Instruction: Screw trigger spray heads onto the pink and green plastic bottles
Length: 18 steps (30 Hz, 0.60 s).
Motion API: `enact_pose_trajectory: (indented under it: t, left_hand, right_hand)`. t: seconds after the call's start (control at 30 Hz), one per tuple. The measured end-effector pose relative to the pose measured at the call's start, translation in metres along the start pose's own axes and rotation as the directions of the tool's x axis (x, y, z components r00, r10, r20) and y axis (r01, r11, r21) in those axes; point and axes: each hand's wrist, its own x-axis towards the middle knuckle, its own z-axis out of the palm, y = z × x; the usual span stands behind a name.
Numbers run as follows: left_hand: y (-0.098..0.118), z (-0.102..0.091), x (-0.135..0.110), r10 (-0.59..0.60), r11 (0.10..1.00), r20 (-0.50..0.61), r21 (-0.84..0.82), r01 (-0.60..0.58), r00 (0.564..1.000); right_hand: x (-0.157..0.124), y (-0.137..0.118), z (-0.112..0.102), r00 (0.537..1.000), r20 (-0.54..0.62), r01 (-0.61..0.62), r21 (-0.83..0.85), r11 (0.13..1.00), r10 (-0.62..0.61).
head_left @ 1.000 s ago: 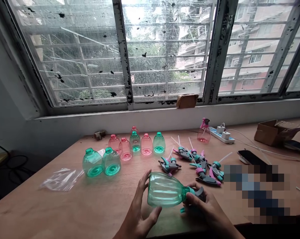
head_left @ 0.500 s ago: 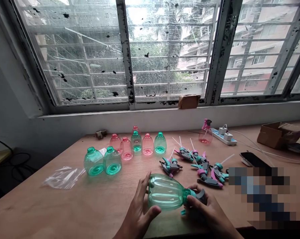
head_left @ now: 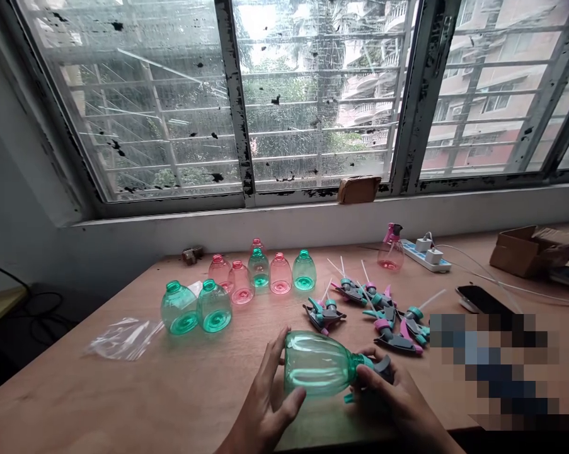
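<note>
A clear green spray bottle (head_left: 318, 364) lies on its side in the air just over the near part of the table, its base to the left. My left hand (head_left: 270, 391) cups that base, fingers behind and thumb in front. Around the neck and the teal and grey spray head (head_left: 381, 367) my right hand (head_left: 387, 388) is closed, hiding much of the head. Just beyond the bottle lies a loose trigger spray head (head_left: 325, 313). Several more spray heads (head_left: 383, 309), in grey, teal and pink with white tubes, are heaped to its right.
Several open green bottles (head_left: 214, 307) and pink bottles (head_left: 280, 275) stand behind, near clear plastic bags (head_left: 123, 338). A pink spray bottle (head_left: 390, 249), a power strip (head_left: 425, 255), a phone (head_left: 485, 302) and a cardboard box (head_left: 515, 252) are at the right. A blurred patch covers the right front.
Both hands keep their hold on the bottle, which has barely shifted. The camera view has tilted very slightly. Nothing else has visibly moved.
</note>
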Motion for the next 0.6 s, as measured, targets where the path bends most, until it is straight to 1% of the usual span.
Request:
enact_pose_trajectory:
  t: [0.07, 0.13, 0.23, 0.33, 0.4, 0.6]
  left_hand:
    - [0.0, 0.0025, -0.0011, 0.022, 1.0, 0.024, -0.021, -0.022, 0.999]
    - [-0.0007, 0.0047, -0.0018, 0.035, 0.997, 0.014, -0.063, -0.034, 0.999]
    - [-0.0037, 0.0043, -0.0019, 0.015, 0.992, -0.006, -0.128, -0.016, 1.0]
    - [-0.0061, 0.0006, -0.0011, 0.014, 0.997, -0.002, -0.077, -0.014, 1.0]
    - [-0.0056, -0.0014, -0.0005, 0.019, 0.999, -0.003, -0.029, -0.019, 1.0]
    - [-0.0011, -0.0012, 0.0002, 0.0, 1.0, -0.002, -0.008, 0.0, 1.0]
  right_hand:
    - [0.0005, 0.0007, 0.0005, 1.0, 0.012, 0.006, 0.021, 1.0, -0.006]
    - [0.0005, 0.0013, 0.0015, 1.0, 0.02, 0.012, 0.022, 1.0, -0.013]
    - [-0.0002, 0.0017, 0.0026, 1.0, 0.008, 0.007, 0.0, 1.0, -0.007]
    - [-0.0008, 0.0014, 0.0027, 1.0, -0.005, -0.029, 0.01, 1.0, 0.029]
    - [-0.0009, 0.0011, 0.0025, 0.999, -0.015, -0.031, 0.013, 0.999, 0.031]
    - [-0.0002, 0.003, 0.0015, 0.999, -0.021, -0.034, 0.039, 0.999, 0.034]
